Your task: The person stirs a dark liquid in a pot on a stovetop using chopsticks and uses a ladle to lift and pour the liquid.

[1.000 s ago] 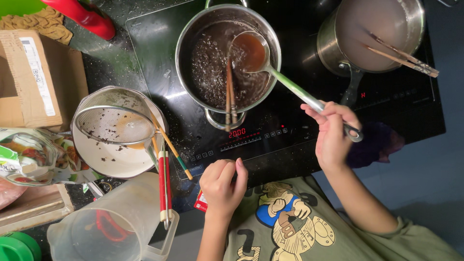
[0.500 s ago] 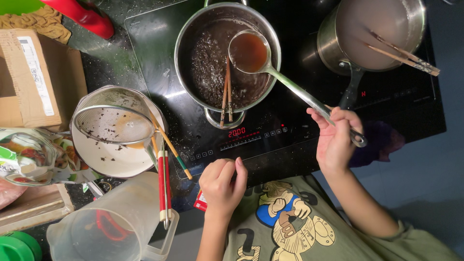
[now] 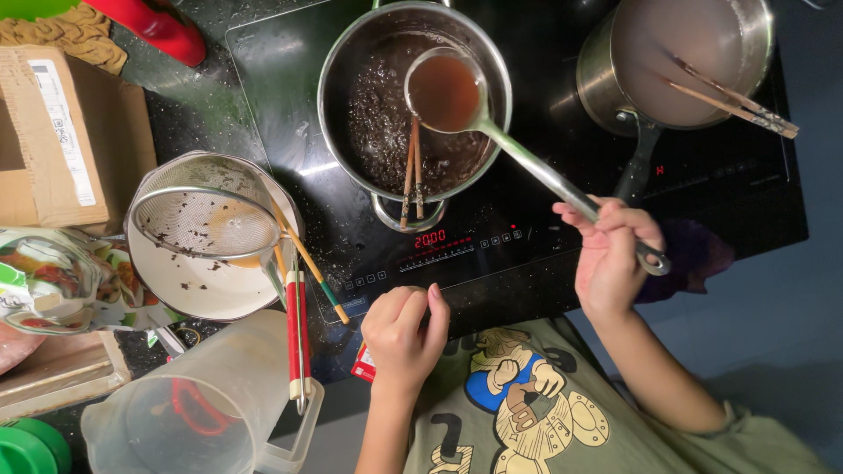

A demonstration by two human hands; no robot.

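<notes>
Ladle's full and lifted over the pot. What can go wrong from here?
1. The ladle is brimful of brown liquid and the right hand holds only the far end of its long handle; a small tilt could spill it onto the cooktop.
2. Chopsticks lean inside the pot just under the ladle bowl; lowering it may knock them.
3. The left hand rests at the cooktop's lit control strip, so an accidental touch seems possible.

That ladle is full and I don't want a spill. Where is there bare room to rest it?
Bare black glass lies between the big pot and the saucepan, and on the cooktop's left strip between the pot and the strainer bowl. The left counter is crowded: box, jug, packets. The right hand holds the ladle over the pot; the left hand rests at the front edge.
</notes>
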